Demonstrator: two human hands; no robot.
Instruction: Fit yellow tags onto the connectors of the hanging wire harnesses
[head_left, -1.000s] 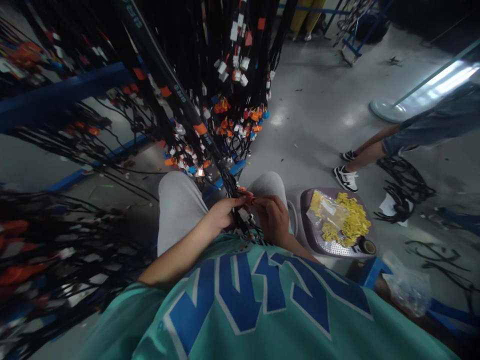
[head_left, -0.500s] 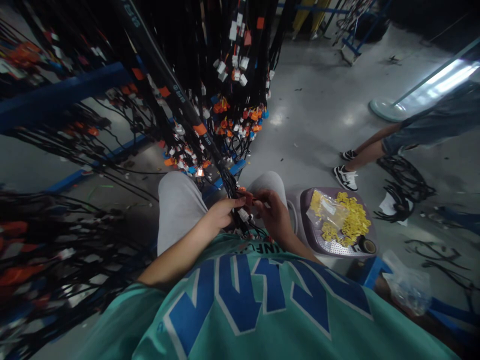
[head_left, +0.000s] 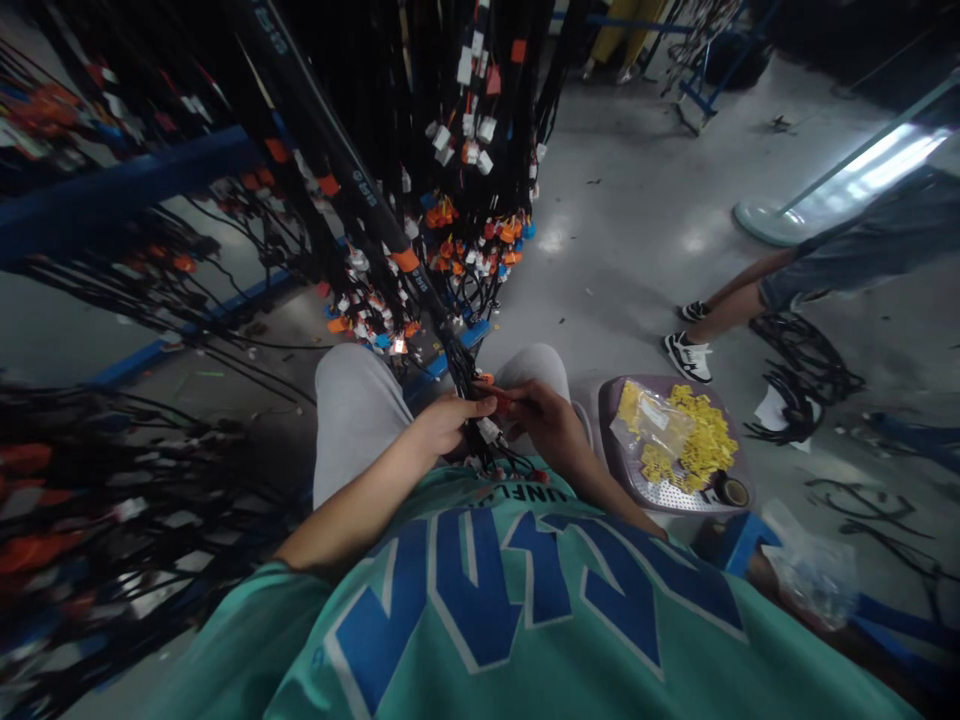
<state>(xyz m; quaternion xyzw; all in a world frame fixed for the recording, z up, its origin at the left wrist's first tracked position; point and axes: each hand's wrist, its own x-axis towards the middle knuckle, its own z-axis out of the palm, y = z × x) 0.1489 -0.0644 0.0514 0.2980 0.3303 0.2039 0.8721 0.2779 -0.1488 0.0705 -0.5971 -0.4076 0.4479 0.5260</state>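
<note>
A thick black-wrapped wire harness point(head_left: 385, 225) with orange tape marks slants down from the upper left, and its loose wires fan out between my knees. My left hand point(head_left: 442, 422) is closed around these wires, its thumb lying against a small red connector point(head_left: 502, 402). From the other side, the fingers of my right hand point(head_left: 553, 425) pinch the same red connector; the fingertips are partly hidden. Just below hangs a white connector point(head_left: 489, 430), and an orange one point(head_left: 486, 379) shows just above.
Many hanging harnesses with colored connectors point(head_left: 472, 250) fill the front, beside a blue rack bar point(head_left: 127, 185). At right, a purple stool point(head_left: 619, 470) bears yellow plastic pieces point(head_left: 701, 430), a clear bag and a tape roll point(head_left: 731, 490). Another person's legs point(head_left: 742, 300) stand beyond.
My right hand has shifted slightly and its fingers have moved a little at the red connector. My left hand keeps its place on the wires. The whole view has tilted slightly.
</note>
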